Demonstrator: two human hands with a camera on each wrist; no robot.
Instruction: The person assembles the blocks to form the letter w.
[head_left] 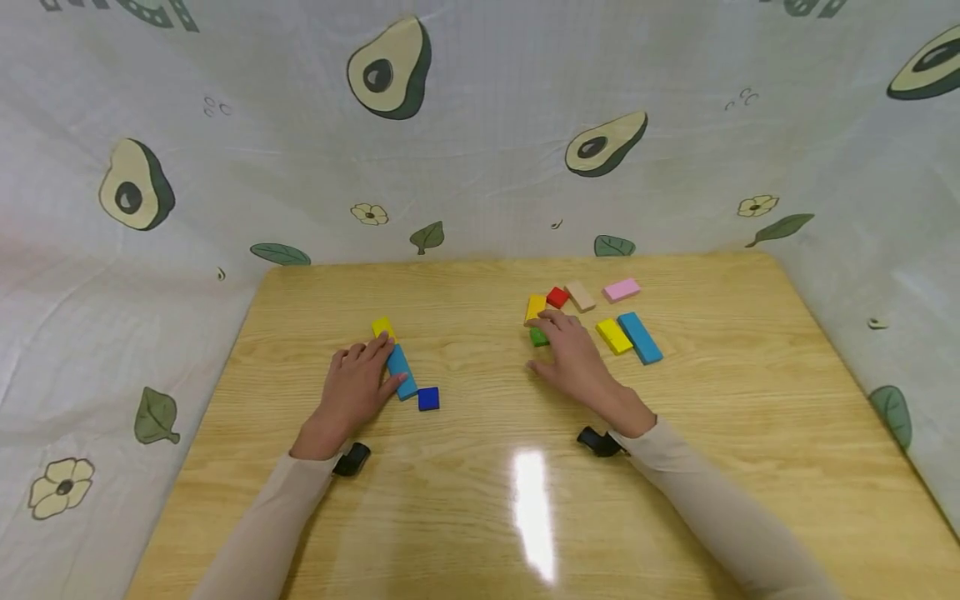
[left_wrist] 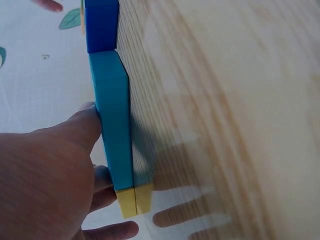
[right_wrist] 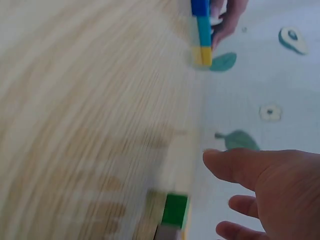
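Long, flat, light-blue block (head_left: 403, 377) lies left on wood-grain surface (head_left: 465, 483), between yellow block (head_left: 382, 326) and small, dark-blue, square-faced block (head_left: 428, 399). Left grip (head_left: 357, 385) relaxed, unclenched, thumb and fingertip touching light-blue block. Right grip (head_left: 576, 360) spread loosely by glossy green block (head_left: 538, 338).

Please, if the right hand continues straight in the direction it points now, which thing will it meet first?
The right hand would probably meet the orange-yellow block first; in the head view they overlap, but the hand's height is unclear.
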